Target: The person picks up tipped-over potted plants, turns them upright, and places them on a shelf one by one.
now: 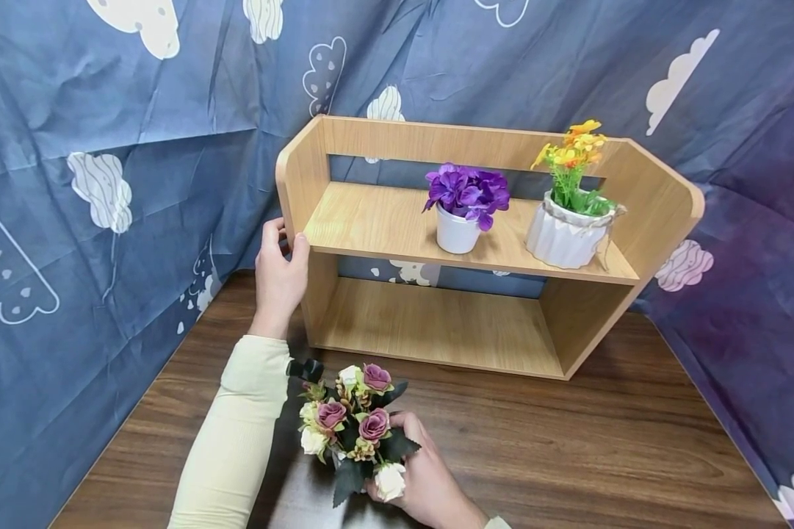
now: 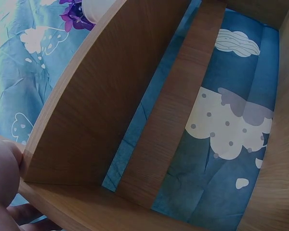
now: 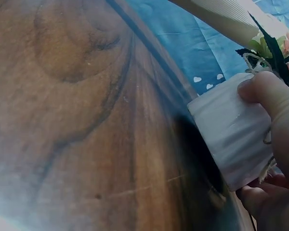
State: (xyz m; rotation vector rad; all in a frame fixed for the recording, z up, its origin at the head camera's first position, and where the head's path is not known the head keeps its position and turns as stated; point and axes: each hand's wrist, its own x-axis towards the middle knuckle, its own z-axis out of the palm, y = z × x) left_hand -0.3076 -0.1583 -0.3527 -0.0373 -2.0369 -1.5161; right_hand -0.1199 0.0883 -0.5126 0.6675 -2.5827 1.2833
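At the left end of a two-tier wooden shelf (image 1: 383, 220), my left hand (image 1: 281, 275) grips the front edge of the side panel, level with the upper board. In the left wrist view its thumb (image 2: 4, 178) lies on the near side, with fingers below the edge. My right hand (image 1: 436, 477) holds a potted bunch of artificial roses (image 1: 373, 425), mauve and cream with dark leaves, in front of the shelf. The right wrist view shows its thumb and fingers round a white pot (image 3: 229, 132) with twine, tilted close over the table; the head view hides most of this pot.
On the upper board stand a white pot of purple flowers (image 1: 459, 231) at the middle and a ribbed white pot of orange-yellow flowers (image 1: 565, 235) at the right. The shelf rests on a dark wooden table (image 1: 568, 441). Blue cloud-patterned cloth (image 1: 172, 169) hangs around.
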